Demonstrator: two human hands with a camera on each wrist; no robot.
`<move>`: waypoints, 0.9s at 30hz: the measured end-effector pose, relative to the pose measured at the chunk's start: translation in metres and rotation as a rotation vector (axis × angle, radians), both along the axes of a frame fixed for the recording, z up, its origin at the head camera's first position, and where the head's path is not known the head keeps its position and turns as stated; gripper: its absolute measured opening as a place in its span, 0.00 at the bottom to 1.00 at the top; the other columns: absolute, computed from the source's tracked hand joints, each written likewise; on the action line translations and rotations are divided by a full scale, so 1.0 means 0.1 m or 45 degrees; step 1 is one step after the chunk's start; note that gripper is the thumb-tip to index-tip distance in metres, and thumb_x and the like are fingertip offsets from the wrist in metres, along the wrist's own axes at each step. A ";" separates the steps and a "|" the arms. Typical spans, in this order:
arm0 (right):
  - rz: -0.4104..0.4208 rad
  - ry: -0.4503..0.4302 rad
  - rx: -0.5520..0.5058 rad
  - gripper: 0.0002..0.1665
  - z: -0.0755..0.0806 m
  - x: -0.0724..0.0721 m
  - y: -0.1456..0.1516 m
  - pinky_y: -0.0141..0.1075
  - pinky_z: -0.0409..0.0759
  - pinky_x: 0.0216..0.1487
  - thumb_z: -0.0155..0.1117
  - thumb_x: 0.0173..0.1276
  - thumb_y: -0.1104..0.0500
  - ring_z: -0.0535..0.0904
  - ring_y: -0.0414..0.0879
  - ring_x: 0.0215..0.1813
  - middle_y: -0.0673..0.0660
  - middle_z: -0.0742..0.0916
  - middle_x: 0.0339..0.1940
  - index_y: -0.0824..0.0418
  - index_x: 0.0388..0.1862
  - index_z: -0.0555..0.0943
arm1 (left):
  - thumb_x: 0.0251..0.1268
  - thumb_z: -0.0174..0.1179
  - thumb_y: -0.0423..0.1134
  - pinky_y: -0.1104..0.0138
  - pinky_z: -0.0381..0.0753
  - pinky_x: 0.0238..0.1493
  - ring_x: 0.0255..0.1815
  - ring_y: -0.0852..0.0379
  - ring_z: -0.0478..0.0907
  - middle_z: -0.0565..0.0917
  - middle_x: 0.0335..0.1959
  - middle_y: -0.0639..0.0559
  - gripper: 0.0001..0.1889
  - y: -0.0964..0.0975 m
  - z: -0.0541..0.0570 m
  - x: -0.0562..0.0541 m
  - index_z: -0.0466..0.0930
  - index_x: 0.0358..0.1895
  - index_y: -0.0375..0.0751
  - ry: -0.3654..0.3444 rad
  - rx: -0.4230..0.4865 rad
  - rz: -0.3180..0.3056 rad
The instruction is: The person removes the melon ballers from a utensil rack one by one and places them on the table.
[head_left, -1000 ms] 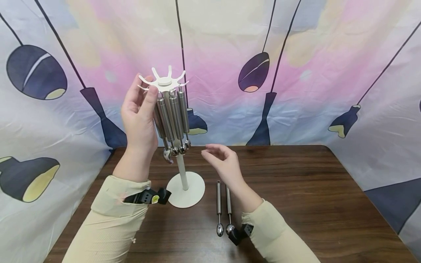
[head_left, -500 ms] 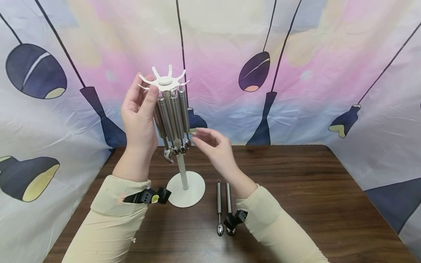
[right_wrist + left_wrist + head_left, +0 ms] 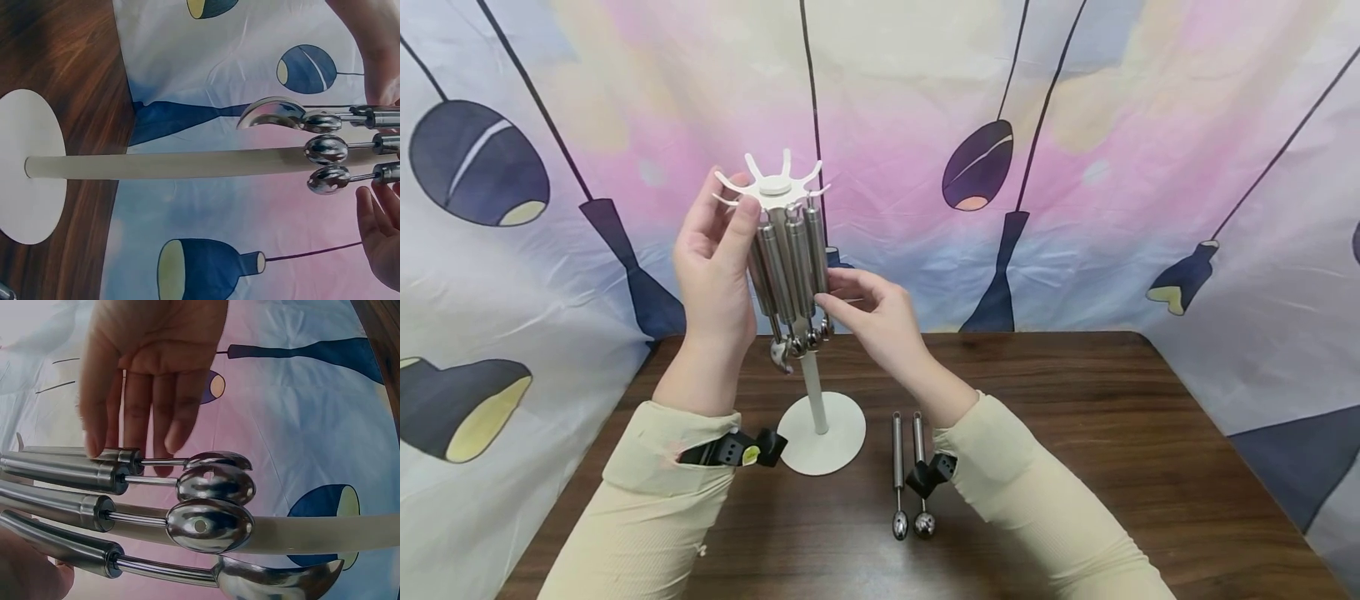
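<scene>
A white stand (image 3: 775, 200) with curved hook arms stands upright on its round base. Several steel melon ballers (image 3: 215, 481) hang from its arms by their handles, along with one scoop (image 3: 281, 578) that has a larger, pointed bowl. My left hand (image 3: 718, 258) grips the head of the stand, thumb in front and fingers behind the arms. My right hand (image 3: 876, 317) is at the right side of the hanging handles, its thumb tip touching the rightmost handle (image 3: 69, 472) and its fairly straight fingers reaching behind. Part of that handle's far side is hidden.
Two more steel melon ballers, one with an oval bowl (image 3: 900, 525) and one with a round bowl (image 3: 925, 524), lie side by side on the dark wooden table (image 3: 1075, 433), right of the white base (image 3: 842, 442). A patterned cloth (image 3: 887, 100) hangs behind the table's back edge.
My right hand has moved up and to the left, from above the table to the hanging handles. My left hand stays on the stand's head.
</scene>
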State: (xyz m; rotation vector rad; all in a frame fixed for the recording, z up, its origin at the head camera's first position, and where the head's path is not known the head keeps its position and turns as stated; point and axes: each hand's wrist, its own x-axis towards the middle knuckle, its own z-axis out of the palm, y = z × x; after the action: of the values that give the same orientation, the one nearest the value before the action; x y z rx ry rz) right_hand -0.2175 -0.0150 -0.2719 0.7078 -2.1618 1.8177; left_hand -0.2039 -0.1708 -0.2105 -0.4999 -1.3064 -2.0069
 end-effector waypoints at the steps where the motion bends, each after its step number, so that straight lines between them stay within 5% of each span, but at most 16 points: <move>1: 0.000 0.008 0.007 0.21 0.01 0.00 -0.01 0.33 0.82 0.46 0.68 0.66 0.57 0.86 0.46 0.45 0.58 0.89 0.46 0.59 0.58 0.83 | 0.67 0.62 0.32 0.70 0.75 0.58 0.51 0.57 0.76 0.81 0.52 0.50 0.26 0.00 0.00 0.00 0.71 0.68 0.33 -0.007 0.000 0.002; 8: 0.008 0.010 -0.014 0.19 0.05 0.01 -0.01 0.32 0.82 0.49 0.68 0.66 0.60 0.85 0.45 0.44 0.61 0.89 0.44 0.63 0.55 0.83 | 0.67 0.59 0.29 0.70 0.74 0.61 0.54 0.57 0.76 0.80 0.55 0.46 0.27 0.00 0.01 0.02 0.68 0.70 0.34 -0.058 0.039 -0.011; 27: -0.005 0.021 -0.178 0.16 0.13 0.16 0.18 0.35 0.83 0.50 0.68 0.63 0.65 0.83 0.36 0.37 0.65 0.87 0.39 0.68 0.50 0.83 | 0.67 0.60 0.30 0.70 0.76 0.59 0.53 0.56 0.76 0.81 0.52 0.49 0.26 -0.02 0.01 0.00 0.70 0.68 0.32 -0.026 0.000 0.018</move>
State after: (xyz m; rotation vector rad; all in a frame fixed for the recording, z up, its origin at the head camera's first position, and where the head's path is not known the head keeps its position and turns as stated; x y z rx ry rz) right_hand -0.2012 0.0025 -0.2590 0.6836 -2.0012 1.9308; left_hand -0.2036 -0.1724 -0.2098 -0.4704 -1.3183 -2.0053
